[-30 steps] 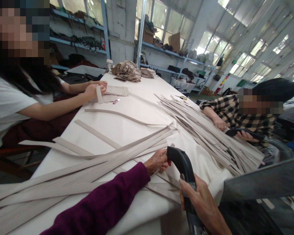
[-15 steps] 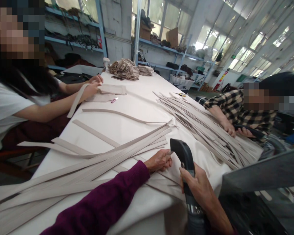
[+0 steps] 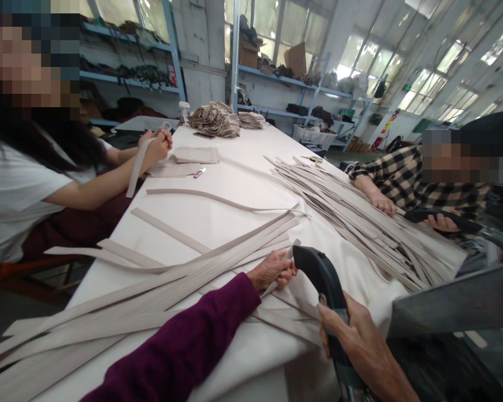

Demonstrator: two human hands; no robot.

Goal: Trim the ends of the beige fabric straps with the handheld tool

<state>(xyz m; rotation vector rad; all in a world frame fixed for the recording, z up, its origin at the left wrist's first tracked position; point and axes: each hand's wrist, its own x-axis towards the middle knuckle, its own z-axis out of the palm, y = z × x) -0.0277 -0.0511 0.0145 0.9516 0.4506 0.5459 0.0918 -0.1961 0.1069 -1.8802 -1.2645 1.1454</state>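
Note:
My left hand (image 3: 274, 270), in a purple sleeve, pinches a beige fabric strip (image 3: 270, 289) whose short end pokes up past the fingers. Right against that end is the mouth of a black curved vacuum hose handle (image 3: 318, 268). My right hand (image 3: 356, 329) wraps around this handle lower down, thumb on its near side. Long beige strips (image 3: 151, 296) lie in a loose bundle under and left of my left arm, on the white-covered table (image 3: 243, 184).
Across the table lies another strip pile (image 3: 339, 218), where a co-worker in a checked shirt (image 3: 402, 173) holds a similar black handle (image 3: 440, 219). At left, another person's hands (image 3: 161, 142) hold a strip. Small scissors (image 3: 314, 159) and a beige stack (image 3: 216, 118) lie farther back.
The strip end now shows above my left fingers, at the handle's mouth. My right hand and the handle have shifted slightly right and down. The left co-worker's hands have come up off the table.

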